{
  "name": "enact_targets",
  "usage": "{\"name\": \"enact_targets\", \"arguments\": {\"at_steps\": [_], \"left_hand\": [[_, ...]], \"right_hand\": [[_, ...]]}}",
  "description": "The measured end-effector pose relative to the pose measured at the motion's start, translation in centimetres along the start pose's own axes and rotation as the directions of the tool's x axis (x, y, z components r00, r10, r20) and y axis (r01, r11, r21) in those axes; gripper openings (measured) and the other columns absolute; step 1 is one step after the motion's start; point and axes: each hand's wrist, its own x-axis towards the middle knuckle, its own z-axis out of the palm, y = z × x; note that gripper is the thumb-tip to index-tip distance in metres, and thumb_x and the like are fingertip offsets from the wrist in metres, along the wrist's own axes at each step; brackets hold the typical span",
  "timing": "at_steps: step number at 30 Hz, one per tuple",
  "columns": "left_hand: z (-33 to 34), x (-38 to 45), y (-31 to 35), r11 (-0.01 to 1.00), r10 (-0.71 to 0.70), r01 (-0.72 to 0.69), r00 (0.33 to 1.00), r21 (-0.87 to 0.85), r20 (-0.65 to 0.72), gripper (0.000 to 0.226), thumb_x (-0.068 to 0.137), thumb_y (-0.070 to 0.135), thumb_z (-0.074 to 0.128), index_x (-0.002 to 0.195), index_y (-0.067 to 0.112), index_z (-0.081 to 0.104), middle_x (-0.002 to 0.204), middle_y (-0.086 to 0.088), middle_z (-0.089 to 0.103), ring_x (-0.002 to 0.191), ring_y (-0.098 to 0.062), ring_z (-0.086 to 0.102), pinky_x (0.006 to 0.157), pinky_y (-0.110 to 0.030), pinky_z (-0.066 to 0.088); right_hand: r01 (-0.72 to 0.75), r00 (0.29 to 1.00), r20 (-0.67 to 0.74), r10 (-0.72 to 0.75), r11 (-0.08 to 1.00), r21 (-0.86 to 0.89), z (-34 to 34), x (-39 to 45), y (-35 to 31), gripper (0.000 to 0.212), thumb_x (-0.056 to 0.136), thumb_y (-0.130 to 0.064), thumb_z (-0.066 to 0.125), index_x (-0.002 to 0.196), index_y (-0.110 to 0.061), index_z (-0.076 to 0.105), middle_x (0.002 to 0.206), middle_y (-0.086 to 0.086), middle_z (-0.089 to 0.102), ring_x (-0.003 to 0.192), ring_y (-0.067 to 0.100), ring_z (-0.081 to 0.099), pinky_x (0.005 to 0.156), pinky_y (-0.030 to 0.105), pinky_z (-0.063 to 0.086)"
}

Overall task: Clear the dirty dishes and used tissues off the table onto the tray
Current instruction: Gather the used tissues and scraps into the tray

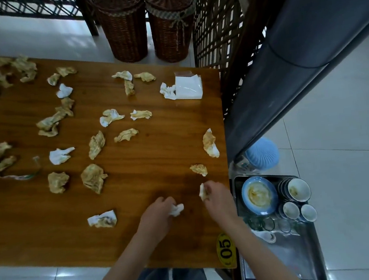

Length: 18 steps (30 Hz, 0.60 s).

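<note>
Several crumpled, stained tissues [96,144] lie scattered over the wooden table [149,164]. My left hand [158,213] grips a white tissue [177,209] near the table's front right. My right hand [217,197] pinches another stained tissue [202,192] close to the right edge. The metal tray [290,249] stands to the right of the table, below its level. It holds a dirty blue plate [259,195], stacked bowls [298,189], small cups [291,210] and glasses [267,223]. A clear glass [29,170] stands on the table at the left.
A white tissue pack [188,87] lies at the table's far right corner. Two wicker baskets [147,24] stand on the floor beyond the table. A lattice screen [221,43] and a grey bench back [305,40] border the right side. A blue ribbed object [263,154] sits behind the tray.
</note>
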Motion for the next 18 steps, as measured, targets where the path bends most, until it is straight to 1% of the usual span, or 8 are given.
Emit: {"name": "enact_targets", "arguments": {"at_steps": [2, 4, 7, 9, 12, 15, 18], "left_hand": [[-1.4, 0.9, -0.4, 1.000, -0.005, 0.005, 0.998, -0.014, -0.060, 0.022, 0.090, 0.013, 0.053, 0.112, 0.019, 0.052, 0.103, -0.002, 0.053, 0.083, -0.019, 0.055, 0.066, -0.024, 0.042], [-2.4, 1.8, -0.6, 0.999, -0.027, 0.024, 0.994, -0.022, -0.101, 0.021, 0.090, 0.016, 0.054, 0.111, 0.021, 0.053, 0.102, 0.000, 0.053, 0.084, -0.018, 0.055, 0.066, -0.024, 0.043], [-3.2, 2.8, -0.8, 0.999, -0.038, 0.033, 0.990, -0.038, -0.135, 0.022, 0.090, 0.020, 0.057, 0.111, 0.023, 0.053, 0.100, 0.001, 0.053, 0.084, -0.017, 0.056, 0.066, -0.026, 0.046], [-3.6, 3.3, -1.2, 0.997, -0.052, 0.043, 0.988, -0.060, -0.147, 0.023, 0.089, 0.020, 0.058, 0.112, 0.024, 0.053, 0.100, 0.002, 0.053, 0.083, -0.017, 0.056, 0.064, -0.026, 0.046], [-3.8, 3.7, -2.1, 0.994, -0.080, 0.066, 0.983, -0.091, -0.164, 0.026, 0.088, 0.018, 0.059, 0.113, 0.025, 0.055, 0.100, 0.004, 0.054, 0.083, -0.014, 0.055, 0.064, -0.023, 0.046], [-3.9, 3.9, -2.8, 0.990, -0.105, 0.087, 0.981, -0.113, -0.163, 0.031, 0.087, 0.016, 0.061, 0.116, 0.024, 0.056, 0.103, 0.005, 0.056, 0.084, -0.012, 0.055, 0.065, -0.021, 0.046], [-4.1, 4.3, -2.9, 0.988, -0.103, 0.081, 0.980, -0.133, -0.168, 0.031, 0.086, 0.015, 0.061, 0.116, 0.024, 0.056, 0.103, 0.005, 0.056, 0.084, -0.011, 0.055, 0.067, -0.022, 0.048]], "right_hand": [[0.021, 0.999, -0.040, -0.021, 1.000, -0.001, -0.7, 2.3, -1.0, 0.027, 0.082, -0.001, 0.060, 0.105, -0.014, 0.060, 0.096, 0.002, 0.060, 0.092, 0.017, 0.055, 0.075, 0.029, 0.048], [0.028, 0.998, -0.050, -0.028, 1.000, -0.007, -1.1, 4.4, -1.8, 0.036, 0.081, 0.001, 0.060, 0.114, -0.014, 0.058, 0.102, 0.004, 0.060, 0.097, 0.020, 0.054, 0.077, 0.028, 0.045], [0.033, 0.999, -0.006, -0.033, 0.999, -0.032, -0.9, 6.7, -2.5, 0.048, 0.084, 0.000, 0.058, 0.129, -0.014, 0.051, 0.116, 0.008, 0.055, 0.107, 0.024, 0.051, 0.083, 0.030, 0.044], [0.022, 0.999, 0.035, -0.019, 0.997, -0.072, -0.6, 7.7, -2.7, 0.050, 0.085, -0.001, 0.057, 0.132, -0.016, 0.049, 0.121, 0.009, 0.050, 0.112, 0.025, 0.047, 0.086, 0.032, 0.045], [0.011, 0.998, 0.057, -0.005, 0.995, -0.098, -0.1, 8.3, -2.8, 0.045, 0.084, 0.000, 0.057, 0.126, -0.017, 0.054, 0.120, 0.008, 0.049, 0.111, 0.024, 0.047, 0.083, 0.031, 0.046], [0.013, 0.998, 0.058, -0.008, 0.995, -0.098, 0.2, 8.5, -2.8, 0.039, 0.083, 0.002, 0.057, 0.117, -0.016, 0.060, 0.112, 0.006, 0.054, 0.104, 0.022, 0.051, 0.079, 0.030, 0.047], [0.019, 0.998, 0.064, -0.011, 0.993, -0.113, 0.3, 8.7, -2.6, 0.027, 0.083, 0.001, 0.057, 0.105, -0.013, 0.062, 0.106, 0.005, 0.054, 0.100, 0.021, 0.052, 0.075, 0.028, 0.045]]}}
